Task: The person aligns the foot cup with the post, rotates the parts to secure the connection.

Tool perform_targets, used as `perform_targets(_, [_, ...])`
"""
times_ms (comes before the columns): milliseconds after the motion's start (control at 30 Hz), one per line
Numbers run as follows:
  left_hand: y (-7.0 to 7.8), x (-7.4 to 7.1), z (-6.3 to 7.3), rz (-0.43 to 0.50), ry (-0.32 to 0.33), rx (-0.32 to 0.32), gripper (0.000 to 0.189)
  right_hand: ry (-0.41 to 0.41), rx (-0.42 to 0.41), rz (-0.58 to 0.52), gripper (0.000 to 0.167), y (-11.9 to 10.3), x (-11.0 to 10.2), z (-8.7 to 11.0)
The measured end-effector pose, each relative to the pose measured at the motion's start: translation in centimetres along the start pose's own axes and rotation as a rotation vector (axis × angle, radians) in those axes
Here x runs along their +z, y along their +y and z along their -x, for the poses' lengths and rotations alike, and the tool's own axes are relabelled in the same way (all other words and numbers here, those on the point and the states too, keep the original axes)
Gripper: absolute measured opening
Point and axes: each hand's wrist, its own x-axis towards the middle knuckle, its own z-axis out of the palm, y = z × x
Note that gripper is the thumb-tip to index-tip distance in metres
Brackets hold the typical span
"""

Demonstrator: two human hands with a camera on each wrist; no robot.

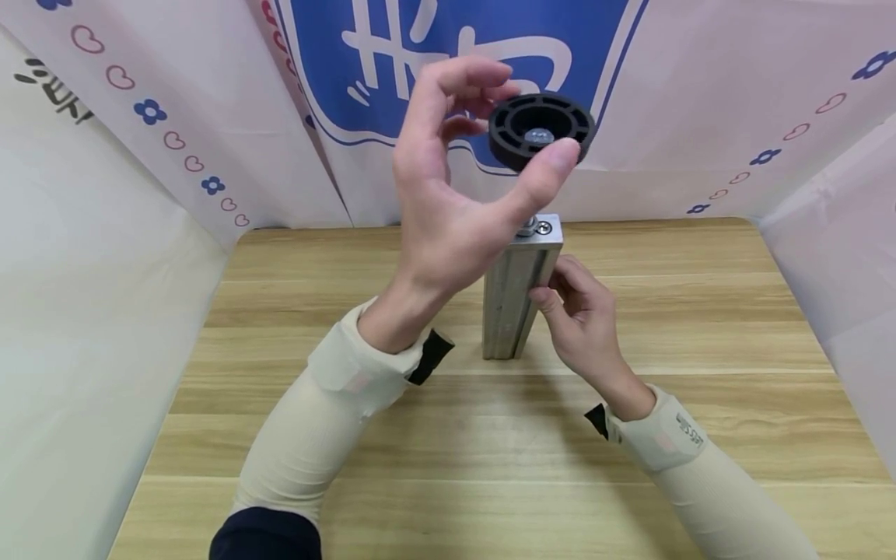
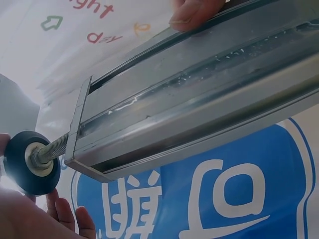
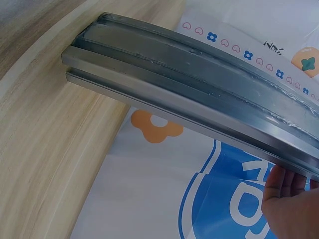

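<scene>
An aluminium profile [image 1: 509, 299] stands upright on the wooden table, with an end plate [image 1: 549, 227] on top. A threaded stem [image 2: 54, 148] rises from that plate and carries a round black levelling foot [image 1: 504, 148] with a ribbed face. My left hand [image 1: 448, 210] holds the foot by its rim, thumb at the near side and curled fingers at the far side. Lower down, my right hand [image 1: 584, 319] grips the right edge of the profile between thumb and fingers. In the right wrist view, the profile's lower end [image 3: 82, 55] meets the table.
The wooden table [image 1: 434, 482] reaches back to a printed white cloth wall [image 1: 651, 187] bearing a blue sign [image 1: 322, 70]. White cloth sides [image 1: 84, 257] stand left and right of the table. Each wrist wears a pale band with a black piece [image 1: 432, 356].
</scene>
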Motion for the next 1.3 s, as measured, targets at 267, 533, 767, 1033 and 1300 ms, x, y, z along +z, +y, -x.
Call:
perform_targets(267, [-0.46, 0.06, 0.16, 0.096, -0.038, 0.073, 0.041, 0.007, 0.006, 0.014, 0.067, 0.05, -0.01, 0.01])
perform_targets(533, [-0.82, -0.14, 0.41, 0.221, -0.099, 0.016, 0.035, 0.011, 0.000, 0.015, 0.067, 0.08, 0.01, -0.05])
perform_targets(767, [-0.85, -0.26, 0.51, 0.061, -0.028, 0.099, 0.032, 0.013, -0.004, 0.003, 0.066, 0.16, 0.02, -0.06])
perform_targets(1033, [-0.18, 0.21, 0.38, -0.042, -0.015, 0.026, 0.054, 0.008, -0.003, -0.007, 0.064, 0.25, -0.01, -0.06])
perform_targets(1300, [-0.06, 0.27, 0.12, -0.107, -0.010, 0.015, 0.060, 0.013, -0.007, -0.023, 0.061, 0.43, -0.04, 0.05])
